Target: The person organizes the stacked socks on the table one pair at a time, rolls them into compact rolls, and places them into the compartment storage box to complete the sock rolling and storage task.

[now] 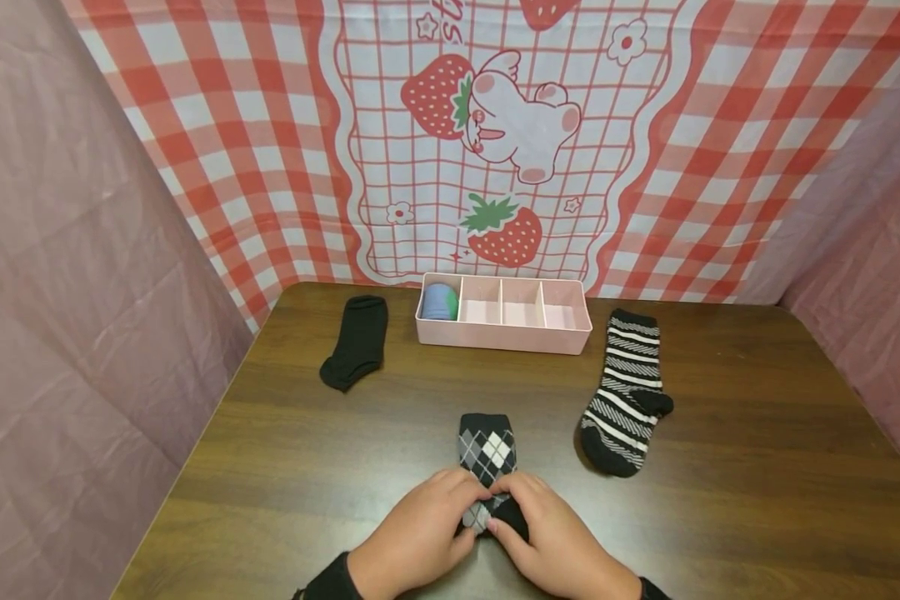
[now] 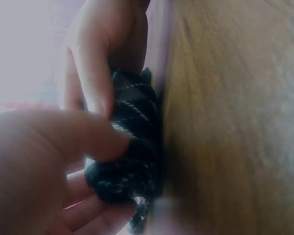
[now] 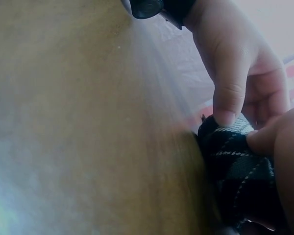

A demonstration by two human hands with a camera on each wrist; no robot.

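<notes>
Near the front of the table lies a black, grey and white argyle sock (image 1: 487, 450), its far end flat and its near end bunched into a thick fold. My left hand (image 1: 427, 525) grips the folded end from the left, thumb on the near side and fingers over the top. From the right, my right hand (image 1: 551, 533) pinches the same fold. In the left wrist view the rolled part of the sock (image 2: 137, 112) sits between both thumbs and fingers, close against the wooden surface. The right wrist view shows the checked fabric (image 3: 235, 161) under both thumbs.
A pink box (image 1: 502, 335) with several compartments stands at the table's back edge; a rolled blue and green sock (image 1: 439, 302) fills its left compartment. To the left lies a black ankle sock (image 1: 356, 342), to the right a striped sock (image 1: 626, 392). A red checked cloth (image 1: 270, 125) hangs behind.
</notes>
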